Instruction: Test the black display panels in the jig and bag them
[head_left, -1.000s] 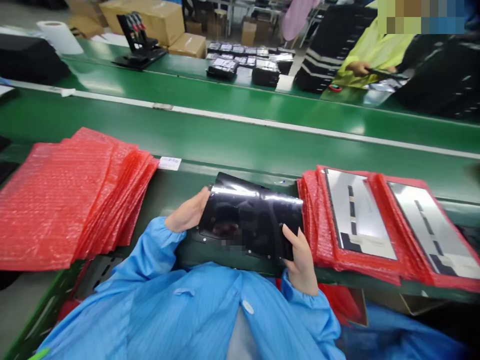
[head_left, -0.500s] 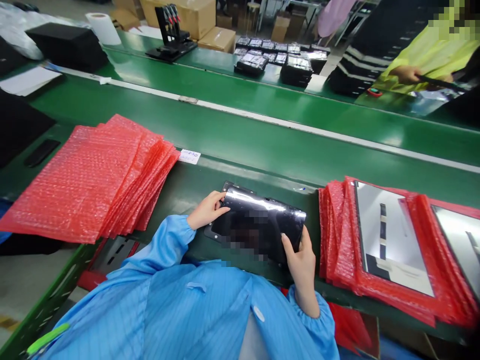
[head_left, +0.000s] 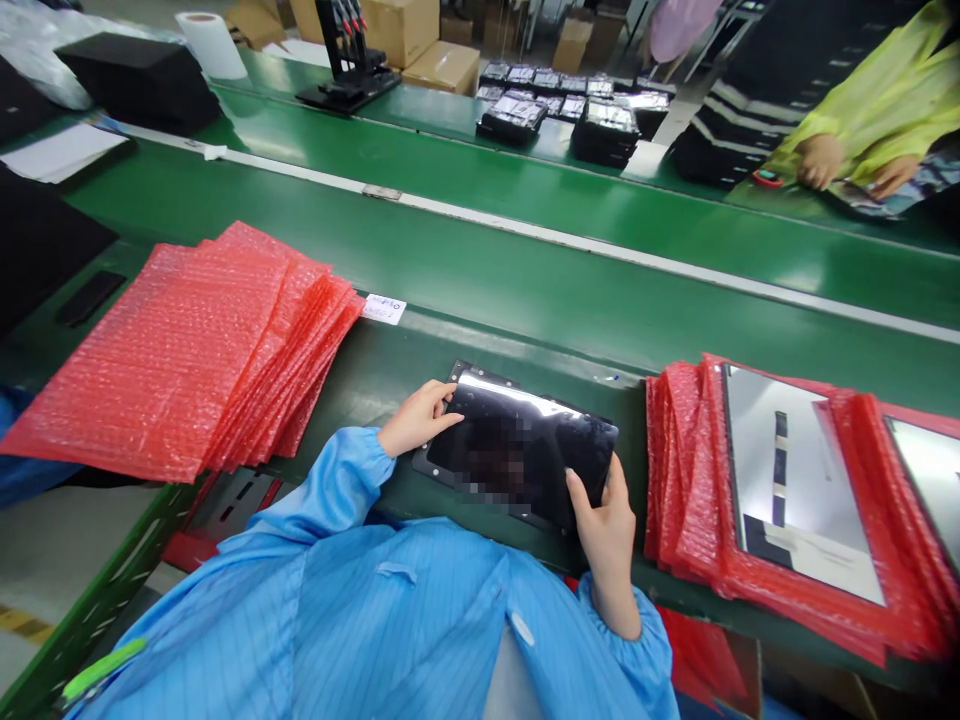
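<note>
Left hand [head_left: 418,420] curled, fingers over the upper left edge of a black display panel [head_left: 525,415]; right hand [head_left: 606,530] gripping its lower right corner, thumb on the face. Panel flat on the green conveyor table [head_left: 525,270], near edge, middle pixelated. Just left, stacked red bubble-wrap bags [head_left: 187,350]; at frame right, silver-backed panels [head_left: 795,480] in similar bags.

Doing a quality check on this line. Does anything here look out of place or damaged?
The red bubble bags left of the black glass panel stand out: they lie fanned and slumped, not squared into a neat stack. No damage shows, though the panel's middle is blurred.
</note>
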